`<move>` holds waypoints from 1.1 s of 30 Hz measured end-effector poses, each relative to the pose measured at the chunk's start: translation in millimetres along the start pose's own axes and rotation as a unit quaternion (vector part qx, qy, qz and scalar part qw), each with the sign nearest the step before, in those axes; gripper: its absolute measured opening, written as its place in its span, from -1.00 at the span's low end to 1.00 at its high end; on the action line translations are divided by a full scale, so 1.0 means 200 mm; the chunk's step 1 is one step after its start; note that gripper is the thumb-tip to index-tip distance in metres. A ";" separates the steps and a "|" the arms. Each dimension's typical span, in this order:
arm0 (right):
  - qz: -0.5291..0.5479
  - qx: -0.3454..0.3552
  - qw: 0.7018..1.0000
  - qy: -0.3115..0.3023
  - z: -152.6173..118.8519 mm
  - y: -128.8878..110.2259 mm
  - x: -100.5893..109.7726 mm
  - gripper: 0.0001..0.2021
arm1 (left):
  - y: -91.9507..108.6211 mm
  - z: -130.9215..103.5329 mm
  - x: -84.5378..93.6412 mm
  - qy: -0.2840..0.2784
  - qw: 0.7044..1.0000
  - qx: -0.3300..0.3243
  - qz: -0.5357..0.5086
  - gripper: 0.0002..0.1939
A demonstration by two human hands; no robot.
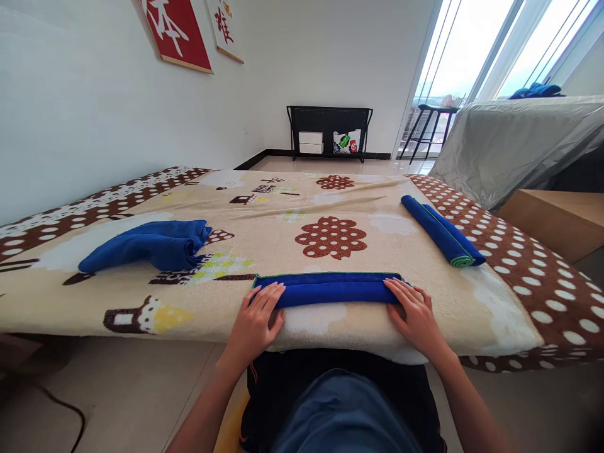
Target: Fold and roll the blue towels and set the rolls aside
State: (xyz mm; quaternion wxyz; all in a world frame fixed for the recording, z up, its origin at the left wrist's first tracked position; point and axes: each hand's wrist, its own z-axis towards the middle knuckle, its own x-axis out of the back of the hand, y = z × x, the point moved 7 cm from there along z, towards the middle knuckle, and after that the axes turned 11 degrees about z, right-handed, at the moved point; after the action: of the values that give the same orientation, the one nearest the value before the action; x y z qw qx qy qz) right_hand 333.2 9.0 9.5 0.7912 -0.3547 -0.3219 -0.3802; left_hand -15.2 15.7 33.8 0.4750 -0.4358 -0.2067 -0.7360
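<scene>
Hands: left hand on the left end of a long blue cloth strip w/ green edging, right hand on its right end; both palm-down, fingers laid over the top, thumbs apart at the near side, no pinch visible. Pressure: can't tell.
Strip: lower centre of frame, crosswise, near the front edge of a cream fleecy blanket w/ printed pictures; folded or part-rolled, can't tell which.
Why both ends: prob. b/c contact at each end keeps a long soft piece straight & flat.
Why so near: prob. easy reach.
Roll: blue cloth roll w/ green edging, right of frame, by the blanket's brown border w/ white dots; likely parked out of the hands' way.
Loose piece: crumpled blue cloth, left of frame, well apart from strip; prob. kept aside so the two don't tangle.
Surface: soft pile, slight wrinkles upper centre; may drag on cloth.
Room: black metal rack top centre; red hanging scroll w/ white writing upper left; bright window upper right; brown cardboard box far right; pale tiled floor lower left.
</scene>
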 end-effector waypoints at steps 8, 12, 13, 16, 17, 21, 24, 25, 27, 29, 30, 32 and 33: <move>-0.030 -0.001 0.999 0.042 -0.01 0.11 0.07 -0.54 | -0.18 -0.07 0.01 0.018 0.997 0.065 0.038 -0.46; -0.024 0.002 0.998 0.060 0.01 0.09 0.08 -0.58 | -0.17 -0.05 0.03 0.023 0.996 0.070 0.042 -0.56; -0.014 -0.002 0.998 0.058 0.01 0.09 0.09 -0.61 | -0.17 -0.05 0.04 0.022 0.996 0.075 0.040 -0.60; 0.039 -0.015 0.998 0.036 0.00 0.09 0.12 -0.70 | -0.20 -0.07 0.07 0.012 0.996 0.088 0.018 -0.70; 0.058 -0.018 0.998 0.028 -0.01 0.10 0.13 -0.71 | -0.21 -0.08 0.07 0.006 0.996 0.091 0.004 -0.72; 0.082 -0.042 0.995 0.022 -0.01 0.11 0.15 -0.69 | -0.26 -0.07 0.07 -0.024 0.991 0.124 -0.047 -0.73; 0.047 -0.062 0.996 0.050 0.02 0.11 0.15 -0.68 | -0.26 -0.02 0.07 -0.031 0.986 0.165 -0.010 -0.73; 0.030 -0.065 0.995 0.063 0.03 0.09 0.15 -0.67 | -0.25 0.00 0.07 -0.023 0.984 0.174 0.013 -0.73; 0.003 -0.063 0.995 0.081 0.07 0.04 0.13 -0.65 | -0.19 0.06 0.08 0.004 0.982 0.179 0.051 -0.70; -0.003 -0.045 0.996 0.072 0.12 -0.05 0.08 -0.61 | -0.10 0.12 0.08 0.017 0.986 0.158 0.058 -0.65; 0.001 -0.032 0.998 0.057 0.15 -0.11 0.04 -0.59 | -0.03 0.15 0.06 0.012 0.990 0.134 0.048 -0.62; 0.018 -0.003 1.000 0.014 0.20 -0.22 -0.04 -0.53 | 0.11 0.22 0.02 -0.019 0.997 0.071 0.016 -0.57; 0.028 0.009 1.000 -0.007 0.22 -0.28 -0.09 -0.51 | 0.18 0.26 0.00 -0.036 0.998 0.043 0.001 -0.55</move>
State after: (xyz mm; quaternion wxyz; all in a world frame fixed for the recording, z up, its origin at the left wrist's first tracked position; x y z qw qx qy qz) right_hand 267.5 25.4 37.8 0.8025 -0.3586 -0.3209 -0.3528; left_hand 39.1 36.2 56.6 0.4858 -0.4415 -0.2547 -0.7101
